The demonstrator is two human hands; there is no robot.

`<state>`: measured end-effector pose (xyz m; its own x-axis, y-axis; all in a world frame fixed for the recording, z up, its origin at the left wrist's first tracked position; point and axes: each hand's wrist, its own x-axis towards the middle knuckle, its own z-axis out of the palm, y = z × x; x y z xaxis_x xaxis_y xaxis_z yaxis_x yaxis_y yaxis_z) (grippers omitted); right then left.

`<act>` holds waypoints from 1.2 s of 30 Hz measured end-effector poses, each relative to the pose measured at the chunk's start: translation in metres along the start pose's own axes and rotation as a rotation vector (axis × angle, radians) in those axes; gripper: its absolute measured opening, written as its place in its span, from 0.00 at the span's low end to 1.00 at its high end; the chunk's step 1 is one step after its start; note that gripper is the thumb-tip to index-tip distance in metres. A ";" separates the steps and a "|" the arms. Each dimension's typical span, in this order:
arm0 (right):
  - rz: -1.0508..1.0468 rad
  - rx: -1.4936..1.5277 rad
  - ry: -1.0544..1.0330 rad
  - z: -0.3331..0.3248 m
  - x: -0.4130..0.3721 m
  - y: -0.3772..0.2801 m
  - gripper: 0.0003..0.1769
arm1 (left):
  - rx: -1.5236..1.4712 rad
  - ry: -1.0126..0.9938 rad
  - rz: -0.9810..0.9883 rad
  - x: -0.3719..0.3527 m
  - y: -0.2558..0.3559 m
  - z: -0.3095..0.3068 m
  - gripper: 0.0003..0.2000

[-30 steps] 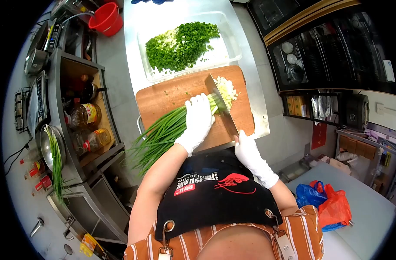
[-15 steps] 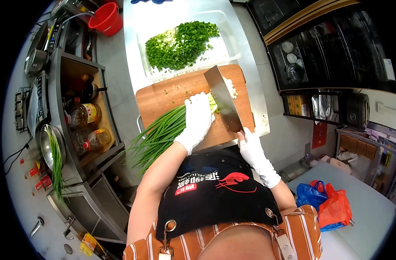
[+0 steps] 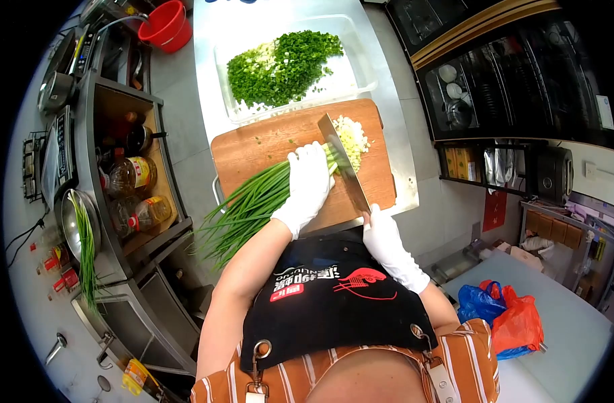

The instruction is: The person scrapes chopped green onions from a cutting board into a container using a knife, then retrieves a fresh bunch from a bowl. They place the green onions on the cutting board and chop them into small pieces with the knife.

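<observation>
One slip of the cleaver (image 3: pixel 342 161) my right hand (image 3: pixel 381 234) grips could nick my left fingers (image 3: pixel 312 158), pressed together on scallions (image 3: pixel 250 205) beside it.

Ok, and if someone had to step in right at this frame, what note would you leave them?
Left hand: gloved, pressing the scallions down on the board.
Right hand: gripping the cleaver, blade down at the bunch's cut end, beside the left hand.
Done: small chopped pile on the board right of the blade; a bigger heap fills the tray behind.
Left: most of the bunch is uncut, its green ends hanging off the board's near-left edge.
</observation>
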<state>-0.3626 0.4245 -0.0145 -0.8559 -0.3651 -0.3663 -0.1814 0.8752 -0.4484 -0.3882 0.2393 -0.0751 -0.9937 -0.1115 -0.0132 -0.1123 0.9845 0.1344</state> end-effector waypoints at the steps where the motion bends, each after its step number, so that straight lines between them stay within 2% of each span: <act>1: 0.009 0.004 -0.016 -0.001 0.003 -0.002 0.09 | 0.004 -0.006 0.005 0.000 0.000 -0.001 0.38; 8: -0.017 -0.033 -0.043 -0.004 -0.007 0.008 0.09 | 0.027 -0.016 -0.012 0.002 0.001 0.000 0.37; 13: 0.009 0.010 -0.032 0.012 0.027 -0.001 0.09 | 0.030 -0.019 -0.005 0.001 0.000 -0.001 0.37; 17: -0.002 0.200 0.088 0.012 0.031 0.024 0.13 | -0.002 -0.034 -0.019 0.003 0.001 0.004 0.37; 19: 0.128 0.359 -0.023 0.010 0.027 0.033 0.15 | -0.008 -0.007 -0.015 0.002 0.000 0.006 0.36; 21: 0.119 0.336 0.010 -0.007 0.015 0.021 0.12 | -0.018 0.016 -0.005 0.001 0.000 0.007 0.36; 23: -0.058 0.259 0.089 -0.013 0.007 0.020 0.10 | 0.011 0.023 0.005 0.001 0.000 0.007 0.36; 26: -0.134 0.246 0.120 -0.014 0.005 0.017 0.10 | 0.017 0.028 0.010 0.000 0.000 0.006 0.35; 33: -0.114 0.089 0.093 -0.002 -0.001 0.014 0.09 | 0.017 0.016 -0.007 0.001 0.001 0.008 0.34; 36: -0.012 -0.042 0.000 -0.001 -0.003 0.005 0.08 | 0.012 0.019 -0.028 0.002 0.001 0.008 0.35</act>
<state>-0.3616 0.4304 -0.0152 -0.8536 -0.3755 -0.3610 -0.2119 0.8835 -0.4177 -0.3905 0.2412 -0.0833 -0.9900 -0.1412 0.0024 -0.1398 0.9826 0.1224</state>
